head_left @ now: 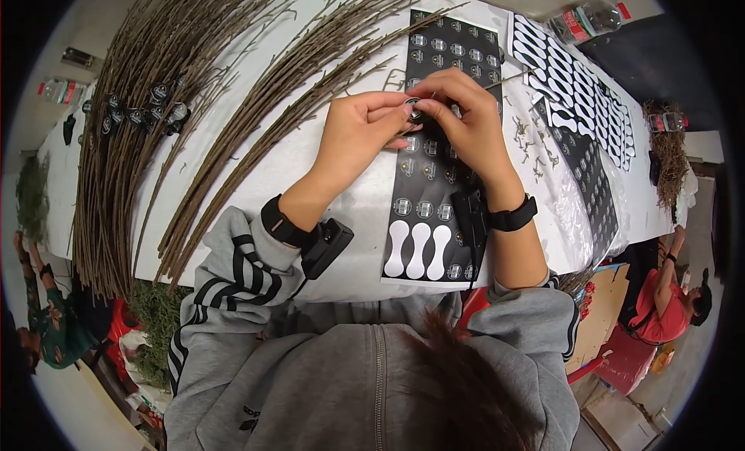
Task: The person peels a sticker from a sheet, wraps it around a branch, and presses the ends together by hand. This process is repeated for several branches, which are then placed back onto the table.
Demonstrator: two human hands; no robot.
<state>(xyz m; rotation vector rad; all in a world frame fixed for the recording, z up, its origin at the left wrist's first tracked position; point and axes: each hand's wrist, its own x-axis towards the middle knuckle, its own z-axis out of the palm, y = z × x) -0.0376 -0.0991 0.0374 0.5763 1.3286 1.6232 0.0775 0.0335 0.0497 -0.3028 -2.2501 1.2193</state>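
Note:
Above a black sheet of stickers (407,183), my two hands meet at a small black label sticker (414,108). My left hand (357,133) pinches its left side, and the thumb and fingers of my right hand (464,113) close on its right side. A thin twig (508,81) sticks out to the right behind my right hand; whether the label is around it is hidden by my fingers. Three white dumbbell-shaped gaps (420,251) show at the sheet's near end. Left of my hands lies a loose row of long brown twigs (260,102).
A thick pile of twigs (109,195) with black labels (155,109) around them lies farther left. Right of the sheet are twig scraps (535,144), clear plastic (563,210), and white-patterned used sheets (578,82). A plastic bottle (586,20) lies at the back. People sit at both sides.

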